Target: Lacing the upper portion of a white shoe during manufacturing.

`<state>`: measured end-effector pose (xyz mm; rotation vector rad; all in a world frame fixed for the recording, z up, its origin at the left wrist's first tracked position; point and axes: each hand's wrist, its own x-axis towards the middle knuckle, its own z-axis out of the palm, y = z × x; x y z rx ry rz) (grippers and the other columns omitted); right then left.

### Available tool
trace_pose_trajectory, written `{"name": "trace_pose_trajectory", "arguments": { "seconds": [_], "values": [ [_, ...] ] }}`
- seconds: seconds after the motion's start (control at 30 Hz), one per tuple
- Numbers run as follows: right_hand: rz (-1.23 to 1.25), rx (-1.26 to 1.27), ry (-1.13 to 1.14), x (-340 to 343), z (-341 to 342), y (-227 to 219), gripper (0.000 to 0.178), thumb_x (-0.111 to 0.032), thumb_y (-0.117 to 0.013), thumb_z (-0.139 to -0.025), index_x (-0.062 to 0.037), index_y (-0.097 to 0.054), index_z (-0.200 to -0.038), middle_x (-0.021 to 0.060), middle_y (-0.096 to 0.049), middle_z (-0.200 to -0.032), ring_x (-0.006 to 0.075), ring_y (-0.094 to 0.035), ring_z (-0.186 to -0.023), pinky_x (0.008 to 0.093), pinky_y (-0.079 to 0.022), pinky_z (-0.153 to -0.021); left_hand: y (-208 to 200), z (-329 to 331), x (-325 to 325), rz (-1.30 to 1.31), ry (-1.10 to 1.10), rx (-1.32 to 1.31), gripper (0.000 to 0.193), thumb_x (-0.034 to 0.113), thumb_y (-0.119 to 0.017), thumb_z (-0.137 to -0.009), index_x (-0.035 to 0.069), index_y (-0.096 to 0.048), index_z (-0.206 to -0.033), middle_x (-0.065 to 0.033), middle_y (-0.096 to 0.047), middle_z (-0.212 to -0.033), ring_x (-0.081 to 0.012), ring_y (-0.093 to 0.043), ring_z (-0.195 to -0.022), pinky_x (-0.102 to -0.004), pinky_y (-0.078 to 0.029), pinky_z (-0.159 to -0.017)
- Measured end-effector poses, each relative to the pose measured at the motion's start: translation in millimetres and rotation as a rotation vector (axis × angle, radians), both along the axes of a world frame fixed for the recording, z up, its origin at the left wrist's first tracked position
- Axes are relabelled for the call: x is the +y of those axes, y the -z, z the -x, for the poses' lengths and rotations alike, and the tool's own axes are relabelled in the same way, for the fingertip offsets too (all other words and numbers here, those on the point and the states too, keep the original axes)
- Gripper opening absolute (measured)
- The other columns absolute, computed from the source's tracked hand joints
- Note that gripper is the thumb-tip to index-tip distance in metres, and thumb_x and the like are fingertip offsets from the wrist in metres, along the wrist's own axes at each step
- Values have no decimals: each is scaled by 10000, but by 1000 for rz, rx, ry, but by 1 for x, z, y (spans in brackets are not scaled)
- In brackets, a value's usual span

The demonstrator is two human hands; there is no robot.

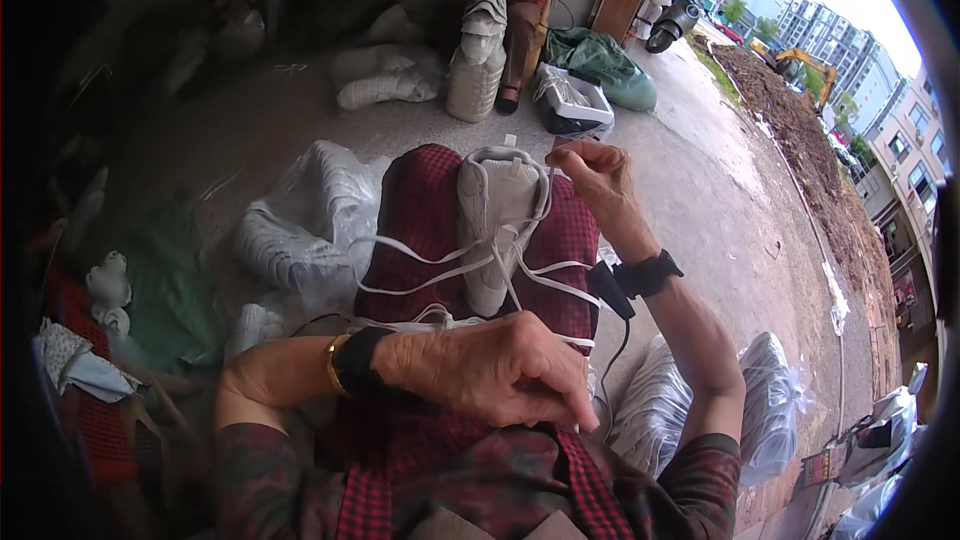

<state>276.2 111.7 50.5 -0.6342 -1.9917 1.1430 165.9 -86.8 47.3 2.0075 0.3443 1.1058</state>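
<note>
We've got a white sneaker (497,225) lying lengthwise on our lap, on the red checked apron (420,210), sole down so the eyelets face us. Right hand (592,172) is up near the toe end, pinching a white lace (440,275) tip; left hand (500,365) sits close to our body, clenched on the lace's other run, prob. for tension. Bagged white shoes (300,220) crowd our left, more bags by the right knee; concrete floor (700,210) to the right is open.

I counted one white shoe (497,225) on my lap, two hands, and three clear bags of shoes.
</note>
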Motion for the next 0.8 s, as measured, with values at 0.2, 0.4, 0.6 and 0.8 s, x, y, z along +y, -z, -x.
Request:
{"name": "trace_pose_trajectory", "arguments": {
  "seconds": [0.2, 0.4, 0.6, 0.8],
  "values": [
    [-156, 96, -7, -27, -5, -16, 190, -150, -642, -880, 10, -744, -866, -14, -604, -759, 37, -505, -692, 222, -388, -596, 0, 51, 51, 436, -762, -364, 193, 137, -649, -966, 12, -706, -1103, -13, -687, -819, -22, -544, -640, -183, -452, -588],
    [-230, 206, 2, -34, -3, -13, 141, -93, -657, -872, -15, -764, -924, 6, -571, -775, 48, -480, -650, 232, -368, -540, 1, 49, 68, 796, -422, -575, 171, 182, -677, -952, 52, -704, -1059, 39, -653, -814, -21, -578, -674, -163, -442, -611],
    [-443, 76, -78, -40, -8, -20, 179, -124, -686, -871, -6, -754, -987, 55, -595, -833, 81, -517, -670, 250, -397, -559, -7, 58, 60, 765, -393, -387, 179, 181, -639, -976, 41, -684, -1078, 34, -664, -838, -26, -591, -681, -173, -451, -609],
    [-588, -139, -121, 1, 1, 52, 338, -94, -687, -830, -37, -684, -1162, 136, -600, -1057, 261, -576, -952, 370, -479, -794, -50, 62, 24, 757, -585, 200, 199, 167, -574, -999, -19, -615, -1058, -85, -690, -834, -86, -641, -640, -219, -521, -564]
  ]
}}
